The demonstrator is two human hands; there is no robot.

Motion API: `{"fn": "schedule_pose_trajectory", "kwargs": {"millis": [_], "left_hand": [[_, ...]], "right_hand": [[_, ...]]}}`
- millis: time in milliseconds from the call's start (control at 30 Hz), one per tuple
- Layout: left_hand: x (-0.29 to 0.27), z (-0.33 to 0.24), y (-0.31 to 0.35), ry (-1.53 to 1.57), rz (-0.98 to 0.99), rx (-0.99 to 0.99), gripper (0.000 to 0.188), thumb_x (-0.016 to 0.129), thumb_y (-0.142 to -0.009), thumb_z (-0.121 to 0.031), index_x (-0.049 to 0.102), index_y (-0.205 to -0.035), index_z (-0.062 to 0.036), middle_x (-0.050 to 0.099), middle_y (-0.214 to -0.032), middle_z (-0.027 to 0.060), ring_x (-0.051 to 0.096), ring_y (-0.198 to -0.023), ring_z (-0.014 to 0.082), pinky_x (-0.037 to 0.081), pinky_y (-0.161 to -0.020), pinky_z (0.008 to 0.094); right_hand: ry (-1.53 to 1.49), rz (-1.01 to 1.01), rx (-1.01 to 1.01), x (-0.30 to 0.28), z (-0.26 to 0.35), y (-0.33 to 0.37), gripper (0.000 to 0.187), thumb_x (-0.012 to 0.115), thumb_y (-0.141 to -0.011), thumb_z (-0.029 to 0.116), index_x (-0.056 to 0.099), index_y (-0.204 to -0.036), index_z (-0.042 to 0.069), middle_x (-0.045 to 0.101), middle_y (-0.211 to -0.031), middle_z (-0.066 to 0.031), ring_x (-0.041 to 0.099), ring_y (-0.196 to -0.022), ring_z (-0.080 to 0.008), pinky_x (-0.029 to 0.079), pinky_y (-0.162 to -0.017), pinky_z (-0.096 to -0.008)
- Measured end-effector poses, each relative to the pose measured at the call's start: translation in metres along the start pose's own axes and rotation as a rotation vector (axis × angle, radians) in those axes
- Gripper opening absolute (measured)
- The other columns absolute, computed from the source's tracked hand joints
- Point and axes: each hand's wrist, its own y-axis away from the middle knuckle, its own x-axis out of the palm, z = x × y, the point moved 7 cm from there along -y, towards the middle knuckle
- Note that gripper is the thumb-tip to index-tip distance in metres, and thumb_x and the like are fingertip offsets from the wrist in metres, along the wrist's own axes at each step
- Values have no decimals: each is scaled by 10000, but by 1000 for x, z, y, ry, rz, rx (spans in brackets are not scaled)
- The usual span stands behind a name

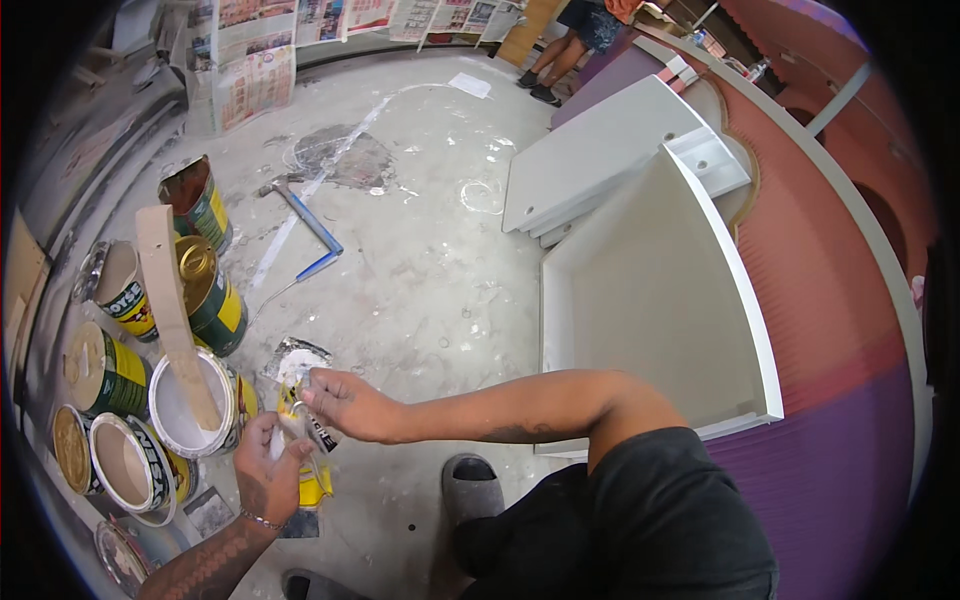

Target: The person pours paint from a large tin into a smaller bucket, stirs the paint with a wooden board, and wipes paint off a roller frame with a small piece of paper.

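Low over the floor, my two hands work close together beside the paint cans. My left hand point(268, 468), with a bracelet at the wrist, is closed on something whitish that I cannot make out. From the right, my right hand point(350, 405) reaches across, its fingers pinched on a small thing too hidden to name. Just beneath and between them lies a crumpled yellow, black and white packet point(322, 432), partly covered by the hands. Left of them stands an open paint can point(240, 405) with a pale wooden stick point(165, 270) leaning in it.
Several more paint cans point(215, 300) crowd the left. A hammer point(300, 205) and a blue-handled tool point(318, 265) lie on the floor point(420, 270). White panels point(610, 150) and a white-edged tray-like piece point(650, 300) rest against the red and purple structure point(830, 260). Another person point(575, 45) stands far off.
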Motion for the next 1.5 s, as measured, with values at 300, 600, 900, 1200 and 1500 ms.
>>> {"fn": "schedule_pose_trajectory", "kwargs": {"millis": [300,600,900,1200,1500], "left_hand": [[11,-43,5,-352,-19,187,308,746,-785,-45,574,-1028,37,674,-886,122,660,-805,198,525,-725,342],[16,-84,31,-606,270,745,588,910,-674,-371,614,-1021,2,642,-783,123,671,-659,330,528,-584,410],[33,-133,40,-426,370,722,551,857,-745,-421,587,-1009,-19,632,-775,95,684,-650,297,531,-536,376],[20,-159,63,-258,387,837,536,888,-712,-360,596,-1018,-32,618,-787,77,674,-681,276,529,-576,357],[11,-165,65,-143,345,863,497,860,-762,-312,563,-1016,-5,619,-791,52,672,-658,233,527,-541,337]], "right_hand": [[318,-10,-253,5,29,3,297,558,-1028,269,502,-848,40,479,-702,-43,460,-694,-139,423,-634,-353],[273,329,-265,19,99,36,497,730,-922,385,489,-634,61,432,-595,15,403,-562,-79,334,-500,-291],[66,320,-16,9,123,66,303,807,-881,205,623,-710,36,598,-656,5,504,-619,-50,387,-540,-263],[220,363,-268,16,166,77,337,838,-844,238,619,-699,26,616,-620,-71,555,-509,-147,396,-479,-305],[124,301,-333,21,203,73,490,877,-775,392,578,-656,22,485,-503,-46,417,-397,-181,274,-405,-313]]}}
